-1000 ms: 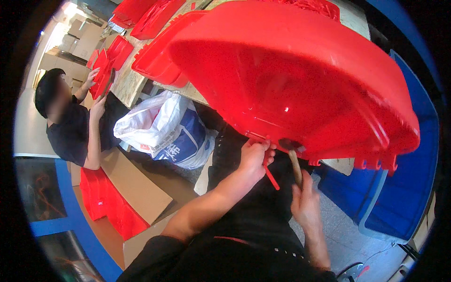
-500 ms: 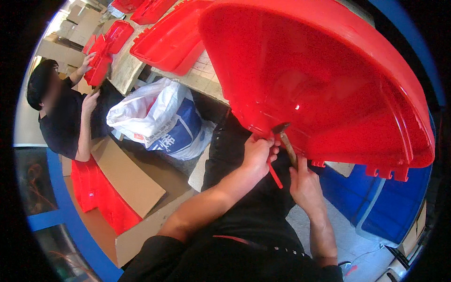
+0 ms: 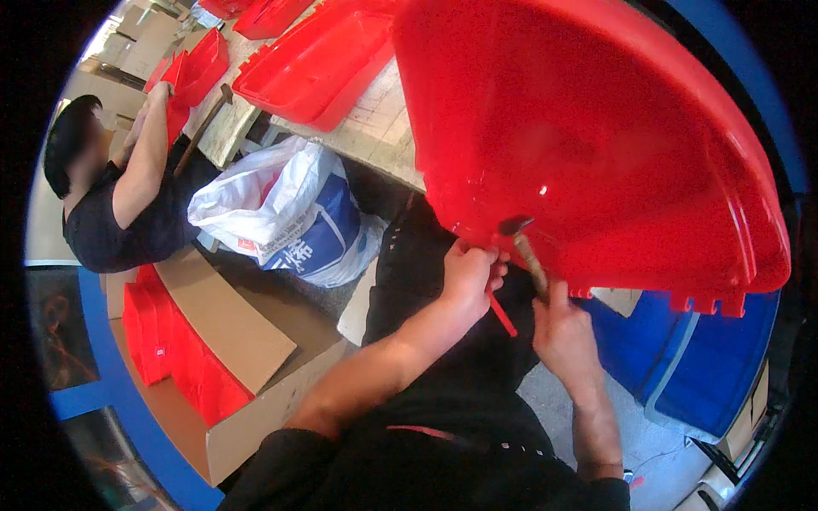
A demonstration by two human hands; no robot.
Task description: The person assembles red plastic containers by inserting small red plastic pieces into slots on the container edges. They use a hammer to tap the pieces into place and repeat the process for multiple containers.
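Workbench (image 3: 388, 128) beyond; hammer (image 3: 532, 262) slants head-first up-left, red strip (image 3: 503, 315) slants down-right.

Near the front edge of the bench (image 3: 385, 128), a gap lies between red tray (image 3: 328, 109) and big red shell (image 3: 588, 145); a bag (image 3: 285, 217) blocks below

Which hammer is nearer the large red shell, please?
The hammer in the wearer's right hand, its head overlapping the red shell; the other hammer is beside the co-worker.

Brightest at ten o'clock, washed out near boxes (image 3: 149, 55). Pinpoint glare on red shell (image 3: 588, 145), two o'clock; its inner face grainy. Deep shadow beneath bench (image 3: 385, 119). Fisheye bows straight edges; rim black. Co-worker's head (image 3: 72, 145) blurred.
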